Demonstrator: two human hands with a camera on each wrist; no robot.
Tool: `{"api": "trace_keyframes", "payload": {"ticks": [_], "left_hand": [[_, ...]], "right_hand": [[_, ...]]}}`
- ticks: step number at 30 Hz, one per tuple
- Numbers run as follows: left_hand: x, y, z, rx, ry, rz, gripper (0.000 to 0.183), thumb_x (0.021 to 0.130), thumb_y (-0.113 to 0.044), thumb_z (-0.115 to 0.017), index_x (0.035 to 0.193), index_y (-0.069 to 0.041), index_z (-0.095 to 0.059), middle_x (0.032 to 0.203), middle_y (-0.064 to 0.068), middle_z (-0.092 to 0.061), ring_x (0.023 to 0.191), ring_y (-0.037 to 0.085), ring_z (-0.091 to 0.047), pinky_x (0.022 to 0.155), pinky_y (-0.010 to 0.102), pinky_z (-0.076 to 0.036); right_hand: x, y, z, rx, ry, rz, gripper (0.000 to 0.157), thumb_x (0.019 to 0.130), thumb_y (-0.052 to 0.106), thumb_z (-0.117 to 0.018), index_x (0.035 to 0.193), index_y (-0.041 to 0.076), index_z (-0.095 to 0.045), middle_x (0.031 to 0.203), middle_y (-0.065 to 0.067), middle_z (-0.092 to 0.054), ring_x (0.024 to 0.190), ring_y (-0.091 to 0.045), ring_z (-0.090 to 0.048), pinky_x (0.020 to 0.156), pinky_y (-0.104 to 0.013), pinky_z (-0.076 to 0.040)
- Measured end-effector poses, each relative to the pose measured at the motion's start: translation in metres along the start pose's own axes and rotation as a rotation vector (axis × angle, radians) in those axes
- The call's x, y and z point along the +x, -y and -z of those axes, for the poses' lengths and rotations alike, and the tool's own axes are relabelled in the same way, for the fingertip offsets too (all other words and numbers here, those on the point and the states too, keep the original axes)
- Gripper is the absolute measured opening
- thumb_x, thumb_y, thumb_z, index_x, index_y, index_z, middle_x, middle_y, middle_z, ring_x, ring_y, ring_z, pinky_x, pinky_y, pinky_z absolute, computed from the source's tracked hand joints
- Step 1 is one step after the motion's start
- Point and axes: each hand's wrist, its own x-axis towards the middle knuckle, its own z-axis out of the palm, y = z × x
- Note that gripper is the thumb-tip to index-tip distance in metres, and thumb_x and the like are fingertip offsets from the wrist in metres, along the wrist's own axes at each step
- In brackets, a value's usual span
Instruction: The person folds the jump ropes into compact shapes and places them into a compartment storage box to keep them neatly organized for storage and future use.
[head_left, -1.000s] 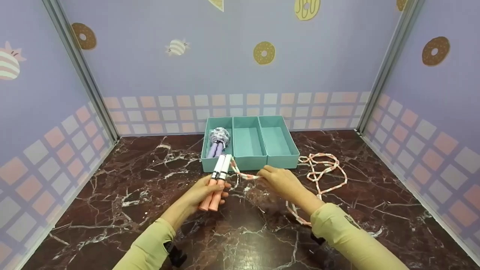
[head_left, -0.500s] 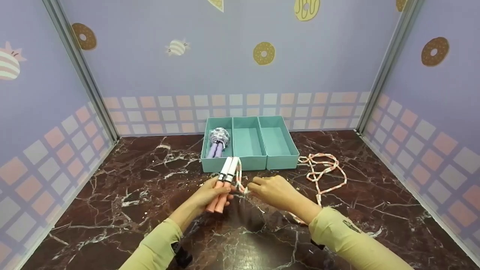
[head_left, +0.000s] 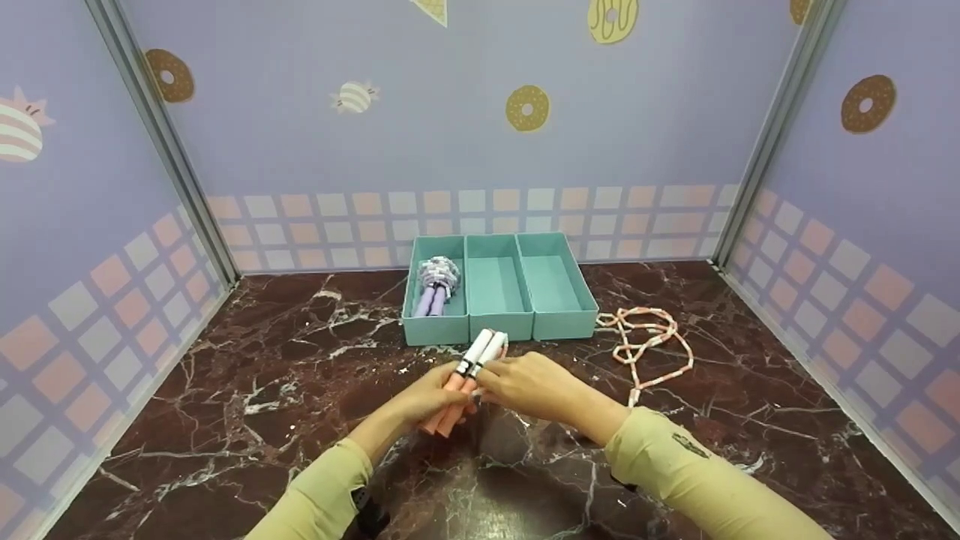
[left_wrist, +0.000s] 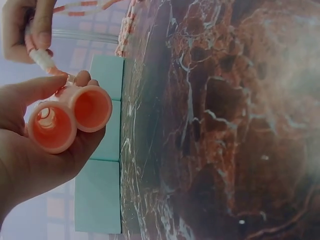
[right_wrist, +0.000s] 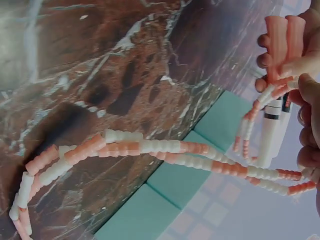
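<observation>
Two pink-and-white handles (head_left: 480, 351) of a jump rope lie side by side in my left hand (head_left: 424, 396). Hollow pink ends of these handles face the left wrist camera, with the thumb and fingers curled round them. Close beside the handles, my right hand (head_left: 534, 384) pinches the pink-and-white beaded rope (right_wrist: 165, 146), two strands of which hang from it in the right wrist view. Part of the rope passes across the handles there. More beaded rope, in loose loops, lies on the table right of the box.
A teal box (head_left: 501, 327) with three compartments stands at the back of the dark marbled table (head_left: 315, 420). Its left compartment holds a purple jump rope (head_left: 439, 276), bundled above its two handles. Patterned lilac panels (head_left: 442, 150) enclose the table at the back and sides.
Both hands have come together; my left hand moved right with the handles, which tilt further right. My right hand drew the rope down and in against the handles.
</observation>
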Motion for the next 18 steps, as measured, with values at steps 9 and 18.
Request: {"api": "trace_keyframes", "payload": {"ticks": [9,18], "left_hand": [[-0.003,0.001,-0.007,0.092,0.062,-0.041,0.063,0.078,-0.004,-0.072,0.137,-0.002,-0.05,0.111,0.021,-0.065,0.074,0.016,-0.064,0.065,0.027,-0.057],[-0.002,-0.001,-0.014,0.224,0.09,-0.116,0.049,0.093,-0.017,-0.066,0.137,-0.002,-0.051,0.106,0.025,-0.067,0.074,0.015,-0.063,0.067,0.032,-0.057]], "right_hand": [[0.01,-0.001,0.003,0.199,0.116,-0.045,0.021,0.097,0.038,-0.059,0.094,0.018,-0.062,0.084,0.006,-0.072,0.066,-0.011,-0.065,0.052,-0.026,-0.05],[0.017,-0.004,0.002,0.345,0.149,-0.086,0.023,0.099,0.033,-0.057,0.085,0.016,-0.06,0.077,0.003,-0.069,0.061,-0.014,-0.061,0.055,-0.028,-0.052]]}}
